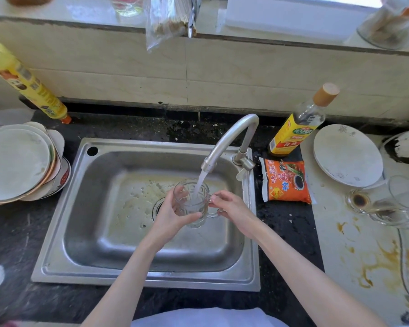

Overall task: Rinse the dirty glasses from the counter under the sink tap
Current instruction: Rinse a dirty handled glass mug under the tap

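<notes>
A clear glass mug (pixel 193 197) is held upright over the steel sink (pixel 128 232), right under the tap (pixel 224 142). Water runs from the spout into the mug. My left hand (pixel 172 213) wraps round the mug's left side and base. My right hand (pixel 232 208) grips the mug's handle on its right side. On the counter to the right lie dirty glasses (pixel 387 208), brown residue in them, one tipped on its side.
A stack of plates (pixel 17 166) sits left of the sink, a yellow bottle (pixel 28 86) behind it. Right of the tap stand a sauce bottle (pixel 295 128), an orange packet (pixel 286 182) and a white plate (pixel 347 154). Brown stains mark the right counter.
</notes>
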The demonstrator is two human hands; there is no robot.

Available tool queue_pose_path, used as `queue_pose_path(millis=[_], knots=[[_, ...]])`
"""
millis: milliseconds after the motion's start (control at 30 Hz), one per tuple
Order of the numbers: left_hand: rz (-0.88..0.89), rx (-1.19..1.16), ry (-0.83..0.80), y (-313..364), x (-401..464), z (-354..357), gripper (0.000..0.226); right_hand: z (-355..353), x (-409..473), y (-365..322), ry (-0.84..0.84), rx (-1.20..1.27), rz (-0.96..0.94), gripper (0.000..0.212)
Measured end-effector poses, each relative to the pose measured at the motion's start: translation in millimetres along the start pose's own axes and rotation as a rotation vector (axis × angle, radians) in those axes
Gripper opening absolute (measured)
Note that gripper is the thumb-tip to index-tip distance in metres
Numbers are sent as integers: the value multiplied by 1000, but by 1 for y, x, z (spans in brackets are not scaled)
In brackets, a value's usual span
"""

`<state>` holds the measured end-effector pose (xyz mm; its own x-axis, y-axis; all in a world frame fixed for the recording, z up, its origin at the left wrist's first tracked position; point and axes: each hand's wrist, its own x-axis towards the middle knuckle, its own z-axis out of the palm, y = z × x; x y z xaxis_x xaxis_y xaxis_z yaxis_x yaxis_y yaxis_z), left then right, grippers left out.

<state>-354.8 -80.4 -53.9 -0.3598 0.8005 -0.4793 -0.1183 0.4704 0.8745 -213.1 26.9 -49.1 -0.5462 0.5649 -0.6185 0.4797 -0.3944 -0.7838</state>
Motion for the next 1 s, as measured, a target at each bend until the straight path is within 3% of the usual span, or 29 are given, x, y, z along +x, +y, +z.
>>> queue_pose_path(millis=[1000], knots=[[116,31,-46,3,9,3,84,-9,-1,7,16,59,-76,12]])
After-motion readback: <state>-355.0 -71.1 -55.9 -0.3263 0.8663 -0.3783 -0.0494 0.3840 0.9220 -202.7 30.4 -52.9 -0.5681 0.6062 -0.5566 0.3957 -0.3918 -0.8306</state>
